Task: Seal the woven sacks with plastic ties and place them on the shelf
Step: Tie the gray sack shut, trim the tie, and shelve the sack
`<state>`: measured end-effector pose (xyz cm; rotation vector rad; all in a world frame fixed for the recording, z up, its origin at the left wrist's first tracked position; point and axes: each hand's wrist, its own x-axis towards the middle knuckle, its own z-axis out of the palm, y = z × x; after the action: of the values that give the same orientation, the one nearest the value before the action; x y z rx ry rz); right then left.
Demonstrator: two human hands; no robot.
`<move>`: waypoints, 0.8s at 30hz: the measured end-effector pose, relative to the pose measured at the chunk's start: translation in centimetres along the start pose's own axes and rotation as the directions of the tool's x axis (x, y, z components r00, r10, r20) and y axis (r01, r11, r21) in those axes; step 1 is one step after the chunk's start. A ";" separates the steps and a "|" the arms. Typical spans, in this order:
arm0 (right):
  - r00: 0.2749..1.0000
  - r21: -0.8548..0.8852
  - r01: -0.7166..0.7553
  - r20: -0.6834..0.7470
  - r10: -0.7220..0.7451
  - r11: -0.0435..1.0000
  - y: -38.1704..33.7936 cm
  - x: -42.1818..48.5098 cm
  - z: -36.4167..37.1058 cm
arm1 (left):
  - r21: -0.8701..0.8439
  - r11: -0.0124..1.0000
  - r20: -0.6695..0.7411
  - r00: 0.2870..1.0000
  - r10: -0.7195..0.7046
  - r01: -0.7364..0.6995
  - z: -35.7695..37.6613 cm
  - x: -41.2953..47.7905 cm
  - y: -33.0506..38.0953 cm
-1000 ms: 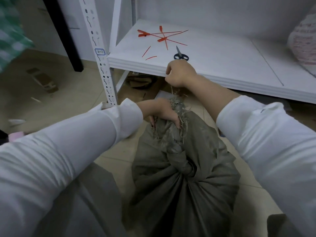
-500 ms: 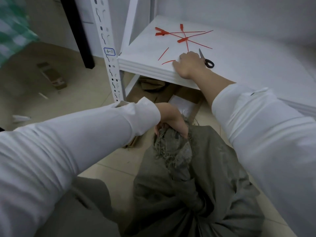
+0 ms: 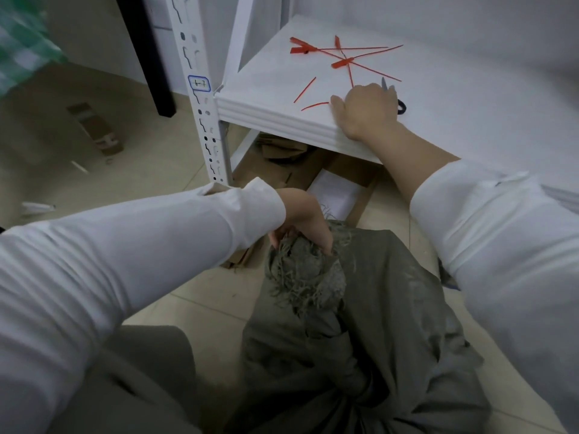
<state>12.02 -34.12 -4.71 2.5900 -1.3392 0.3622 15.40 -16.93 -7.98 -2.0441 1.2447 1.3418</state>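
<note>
While the left hand point(image 3: 300, 220) grips the woven sack point(image 3: 360, 339) by its neck on the floor point(image 3: 103, 189), the right hand point(image 3: 365, 111) lies flat, empty, on the shelf point(image 3: 470, 89) beside red plastic ties point(image 3: 341, 62); one-handed, that neck may slip loose.

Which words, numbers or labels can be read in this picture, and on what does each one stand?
"1-7", handwritten, first character unsure: on the blue-framed label on the white shelf post.
Nothing else is readable: no print shows on the woven sack, the red ties or the scissors.
</note>
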 end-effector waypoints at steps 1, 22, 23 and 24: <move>0.998 -0.030 0.017 -0.054 -0.019 0.999 0.3 -0.7 -0.1 | 0.002 1.000 -0.005 1.000 0.000 0.000 0.1 -0.1 0.0; 0.880 0.564 -0.471 0.351 0.320 0.678 1.0 0.8 -5.3 | 0.076 0.997 -0.031 0.999 0.036 -0.033 0.4 -1.4 0.2; 0.859 0.646 -0.512 0.367 0.357 0.567 1.1 0.6 -5.6 | 0.069 0.997 -0.038 0.999 0.036 -0.034 0.4 -1.5 0.1; 0.843 0.695 -0.530 0.372 0.388 0.486 1.3 0.5 -5.8 | 0.063 0.997 -0.047 0.998 0.036 -0.033 0.5 -1.6 0.0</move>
<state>10.47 -33.54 1.06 2.8489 -2.4096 1.0624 14.90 -15.79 -6.79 -2.0313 1.3313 1.2598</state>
